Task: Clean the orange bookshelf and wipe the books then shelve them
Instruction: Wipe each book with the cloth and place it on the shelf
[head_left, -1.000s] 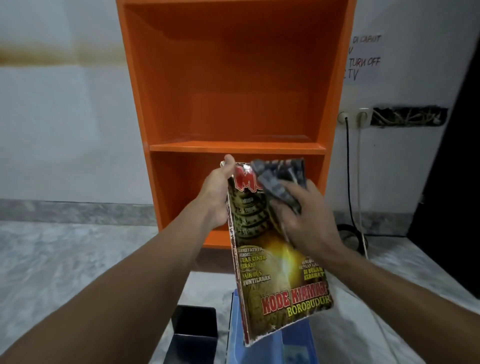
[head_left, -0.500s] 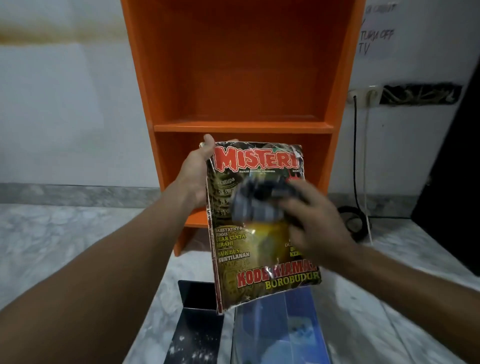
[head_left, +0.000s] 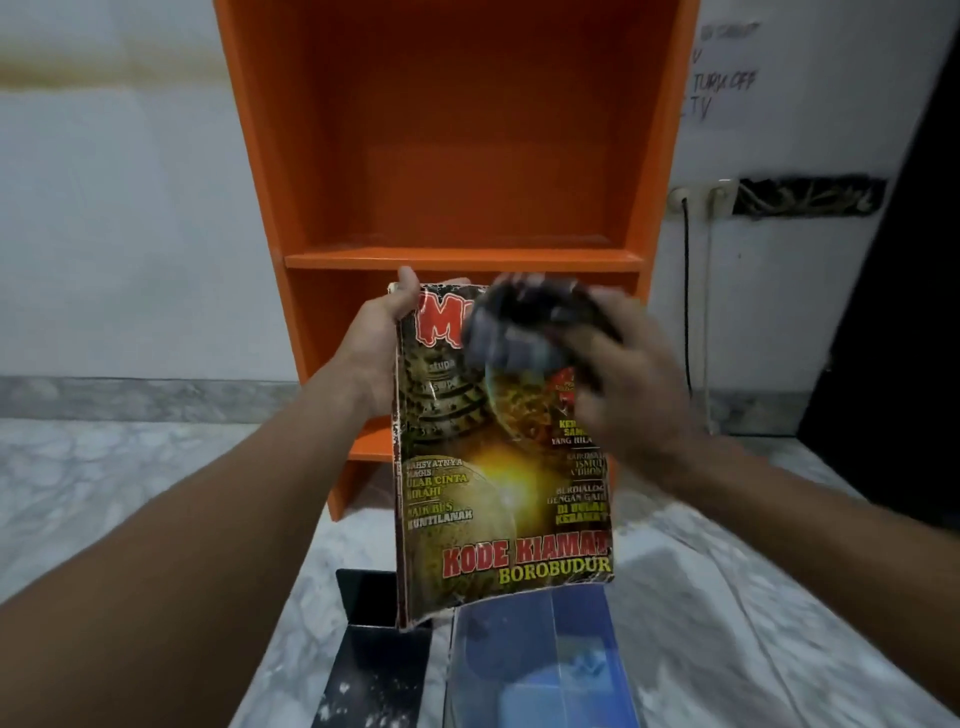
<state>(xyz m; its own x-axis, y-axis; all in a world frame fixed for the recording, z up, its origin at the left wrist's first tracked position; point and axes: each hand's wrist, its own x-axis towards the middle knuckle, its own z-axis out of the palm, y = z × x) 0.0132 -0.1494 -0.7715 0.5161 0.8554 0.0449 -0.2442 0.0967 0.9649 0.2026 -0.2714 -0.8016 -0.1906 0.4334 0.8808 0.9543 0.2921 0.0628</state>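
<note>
The orange bookshelf (head_left: 457, 156) stands against the wall ahead, its two visible compartments bare. In front of its lower compartment I hold a worn magazine (head_left: 498, 488) with a dark cover and red and yellow lettering. My left hand (head_left: 376, 343) grips its top left edge by the spine, thumb on the cover. My right hand (head_left: 618, 374) holds a bunched grey cloth (head_left: 514, 332) and presses it against the top of the cover, hiding most of the red title.
On the marble floor below lie a blue book (head_left: 540, 665) and a black book (head_left: 374, 665). A wall socket (head_left: 701, 195) with cables hangs right of the shelf. A dark panel (head_left: 914, 312) stands at the far right.
The cloth has moved from the middle of the cover back up to the title. The magazine sits slightly further right and more upright in view.
</note>
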